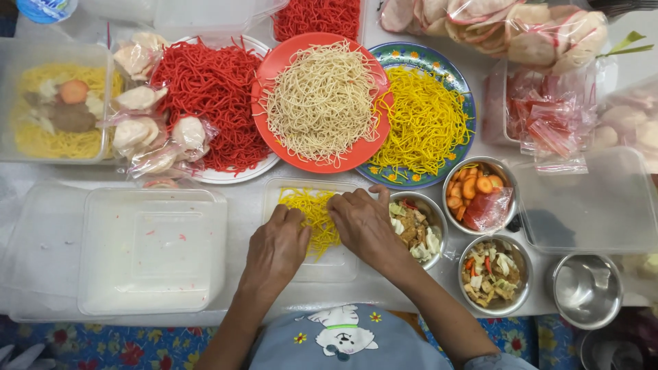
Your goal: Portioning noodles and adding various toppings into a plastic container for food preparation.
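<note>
Here both hands [322,233] press yellow noodles [312,212] with loosely spread fingers.

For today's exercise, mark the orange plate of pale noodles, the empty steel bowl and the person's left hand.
orange plate [274,65]: head view, bare left rim.
empty steel bowl [586,289]: head view, inner bottom.
left hand [275,250]: head view, back of hand.

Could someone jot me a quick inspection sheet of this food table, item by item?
Surface: table under a pale cover, crowded.
Job's things: clear container holding yellow noodles.
Clutter: plates of red noodles, pale noodles, more yellow ones; metal bowls; stacked lids; bagged crackers.
Fingers: left hand and right hand both on the noodles.
Cables: nothing seen.
Surroundings: floral cloth below.
</note>
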